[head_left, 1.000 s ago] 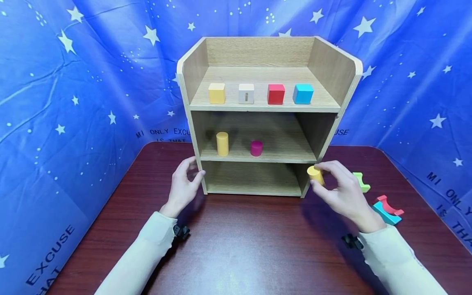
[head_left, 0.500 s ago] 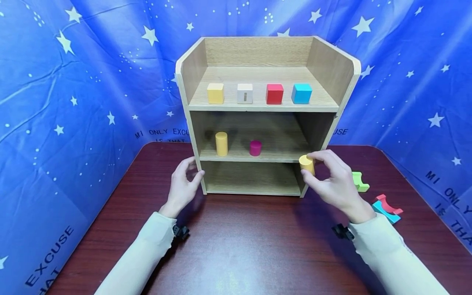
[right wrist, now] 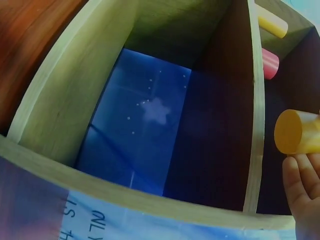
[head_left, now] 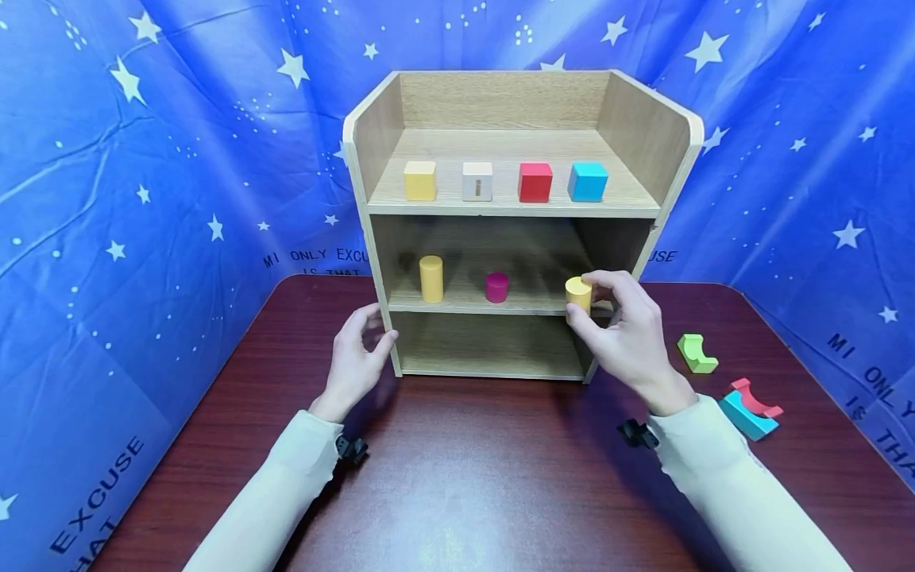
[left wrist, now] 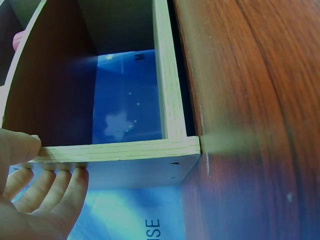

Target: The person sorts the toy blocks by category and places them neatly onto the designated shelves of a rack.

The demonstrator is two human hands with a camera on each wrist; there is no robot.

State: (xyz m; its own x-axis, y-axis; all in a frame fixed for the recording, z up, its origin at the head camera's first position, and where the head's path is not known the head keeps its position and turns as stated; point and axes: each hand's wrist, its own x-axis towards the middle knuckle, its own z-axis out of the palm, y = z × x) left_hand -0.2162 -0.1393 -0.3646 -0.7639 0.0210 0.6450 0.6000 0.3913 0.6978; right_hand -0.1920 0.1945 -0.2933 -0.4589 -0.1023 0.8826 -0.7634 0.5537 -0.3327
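Observation:
My right hand (head_left: 629, 338) pinches a short yellow cylinder block (head_left: 578, 295) between thumb and fingers, at the right front of the middle shelf. In the right wrist view the yellow cylinder (right wrist: 295, 132) lies just past the shelf board's edge. My left hand (head_left: 355, 361) grips the left side panel of the wooden shelf unit (head_left: 493, 373), thumb at its front edge and fingers along the outer face, as the left wrist view shows with the side panel (left wrist: 125, 150). On the middle shelf stand a taller yellow cylinder (head_left: 431, 279) and a short magenta cylinder (head_left: 497, 287).
A row of cubes lines the top shelf: yellow (head_left: 420, 181), white (head_left: 477, 182), red (head_left: 534, 183) and blue (head_left: 588, 182). Right of the unit, a green arch block (head_left: 696, 354), a red arch block (head_left: 755, 397) and a blue block (head_left: 747, 416) lie on the table (head_left: 457, 477).
My right hand has carried the short yellow cylinder up and left, from beside the unit's right panel to the middle shelf's front. The left hand stays at the left panel.

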